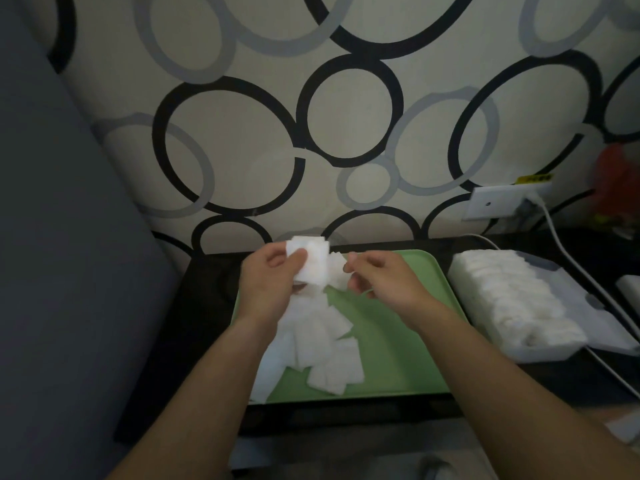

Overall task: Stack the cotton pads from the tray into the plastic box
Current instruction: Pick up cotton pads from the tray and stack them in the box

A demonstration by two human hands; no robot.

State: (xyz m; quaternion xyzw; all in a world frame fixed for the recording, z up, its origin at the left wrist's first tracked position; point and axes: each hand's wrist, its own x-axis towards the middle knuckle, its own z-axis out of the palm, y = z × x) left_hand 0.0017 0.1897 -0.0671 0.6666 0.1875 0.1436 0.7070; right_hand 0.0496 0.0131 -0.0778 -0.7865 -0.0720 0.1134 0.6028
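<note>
A green tray lies on the dark table, with several loose white cotton pads heaped on its left half. My left hand grips a small stack of pads above the tray's far left. My right hand is beside it and pinches a pad at the stack's right edge. The clear plastic box stands to the right of the tray and holds rows of stacked pads.
A white wall socket with a white cable sits behind the box; the cable runs down past the box's right side. A grey cushion fills the left. The patterned wall rises right behind the table.
</note>
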